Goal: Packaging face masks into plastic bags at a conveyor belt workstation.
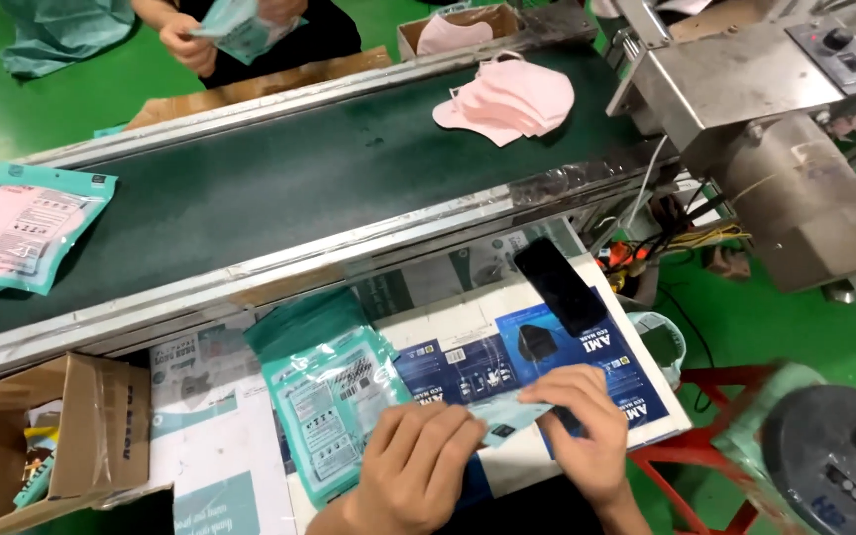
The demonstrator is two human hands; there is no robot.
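While pinching one teal pouch (507, 414) between both hands, left hand (416, 474) and right hand (587, 426) closed on its ends, low over the blue-printed sheet (507, 357) on the worktable. Just left, touching the left hand: a stack of teal pouches (334, 391). Beyond, a black phone (560, 285). Across the way, the dark conveyor belt (279, 178), carrying pink masks (512, 99) and a filled pouch (22, 233). Lower left, an open cardboard box (81, 426). Far side, another person's hands (190, 45) gripping a pouch.

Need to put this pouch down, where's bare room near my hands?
Free: the dark conveyor belt between the pink masks and the filled pouch. Crowded: the worktable by the teal pouch stack, black phone and both hands, left, right.
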